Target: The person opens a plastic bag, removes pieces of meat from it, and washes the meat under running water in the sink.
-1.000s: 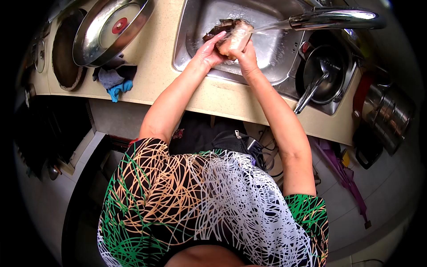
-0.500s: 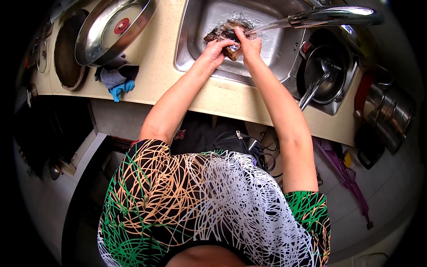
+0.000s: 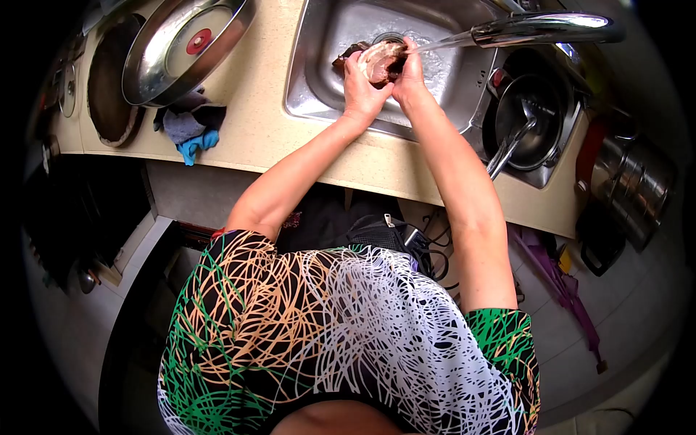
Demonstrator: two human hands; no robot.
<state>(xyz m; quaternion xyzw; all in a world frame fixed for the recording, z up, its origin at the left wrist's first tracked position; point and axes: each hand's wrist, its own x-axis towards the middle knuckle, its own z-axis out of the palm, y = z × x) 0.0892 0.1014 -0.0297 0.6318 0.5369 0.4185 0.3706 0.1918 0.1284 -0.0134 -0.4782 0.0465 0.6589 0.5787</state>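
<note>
A piece of cured meat point(image 3: 381, 64), pale and pinkish on its upturned face and dark brown at its edges, is held over the sink point(image 3: 319, 101). My left hand point(image 3: 364, 93) grips its near left side, thumb and fingers around the rim. Round the right side are the fingers of my right hand point(image 3: 411, 72), close to the water stream point(image 3: 444, 42). The stream falls from the chrome faucet point(image 3: 547, 27) at the upper right. Dark brown meat point(image 3: 346, 56) shows just left of the pale face, partly behind my left fingers.
On the counter point(image 3: 254, 138) to the left are a large steel pan point(image 3: 156, 87), a dark round board point(image 3: 109, 87) and cloths point(image 3: 185, 130). Right of the sink, a black pan point(image 3: 522, 119) holds a metal utensil point(image 3: 513, 148). A steel pot point(image 3: 638, 185) stands farther right.
The meat has been turned so its pale, pinkish face now shows instead of the dark side. My left hand has moved from the near end to the left side, and my right hand shifted slightly.
</note>
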